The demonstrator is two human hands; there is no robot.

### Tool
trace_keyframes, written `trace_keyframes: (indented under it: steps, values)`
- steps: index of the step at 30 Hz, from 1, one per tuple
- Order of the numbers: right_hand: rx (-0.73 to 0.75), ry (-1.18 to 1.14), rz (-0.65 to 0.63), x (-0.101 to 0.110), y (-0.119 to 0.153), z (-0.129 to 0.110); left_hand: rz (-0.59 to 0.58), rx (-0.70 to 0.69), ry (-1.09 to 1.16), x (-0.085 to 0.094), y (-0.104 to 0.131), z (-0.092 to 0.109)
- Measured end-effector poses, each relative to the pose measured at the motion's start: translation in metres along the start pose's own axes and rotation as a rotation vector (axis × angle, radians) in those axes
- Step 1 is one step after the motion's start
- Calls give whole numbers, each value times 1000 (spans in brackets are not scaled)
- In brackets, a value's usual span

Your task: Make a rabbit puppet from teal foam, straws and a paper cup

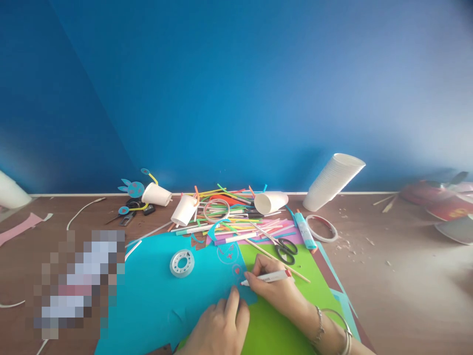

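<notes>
A red-tipped white marker [269, 278] is gripped in my right hand [272, 286], its tip close to the blue paper [148, 276]. My left hand [223, 323] rests on that paper with its fingers extended, just below and left of the marker tip. Near the tip, the paper bears a small drawn circle with a red mark [237, 270]. Above it is a larger drawn round face [228, 252] with red marks. Green paper [306, 271] lies under my right hand. A clear tape roll [182, 264] sits on the blue paper.
Black-handled scissors [285, 250], a glue tube [305, 230] and a tape ring [322, 228] lie beyond my right hand. Many straws and markers [236, 212] are piled near the wall. Stacked cups [332, 182] lean at right; a cup with a blue rabbit face [157, 194] lies at left.
</notes>
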State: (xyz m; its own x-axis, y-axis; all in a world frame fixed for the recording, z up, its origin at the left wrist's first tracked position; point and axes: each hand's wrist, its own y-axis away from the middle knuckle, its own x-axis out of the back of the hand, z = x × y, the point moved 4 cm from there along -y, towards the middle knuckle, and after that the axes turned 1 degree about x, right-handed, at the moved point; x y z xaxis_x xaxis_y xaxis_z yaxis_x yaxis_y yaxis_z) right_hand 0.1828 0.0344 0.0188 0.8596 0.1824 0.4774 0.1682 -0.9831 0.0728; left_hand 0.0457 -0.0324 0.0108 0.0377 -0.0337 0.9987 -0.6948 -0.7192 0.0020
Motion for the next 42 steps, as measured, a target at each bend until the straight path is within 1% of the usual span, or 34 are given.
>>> trace_keyframes:
  steps: [3,8,13,17,21,24,29,31,33,38,42]
  values:
    - [1,12,-5,0,-1,-1,7,1,8,-1,0,-1]
    - [24,64,21,2,-2,0,2,-12,6,1,1,-1]
    - [4,-12,29,3,-3,7,15,-9,3,1,1,-1]
    - [3,-6,46,3,-3,9,59,-15,-20,0,2,0]
    - [19,13,43,2,-2,7,136,-15,-77,-1,3,2]
    - [27,22,49,3,-2,6,167,-6,-88,-7,5,5]
    - [23,20,66,3,-1,7,205,6,-91,-24,10,8]
    - [24,0,72,3,-1,6,226,10,-108,-27,11,8]
    - [32,-6,81,3,-1,5,243,1,-127,-23,11,9]
    - [40,27,85,4,-1,3,238,4,-168,-3,9,12]
    - [42,37,84,4,-1,3,249,-3,-159,-1,8,13]
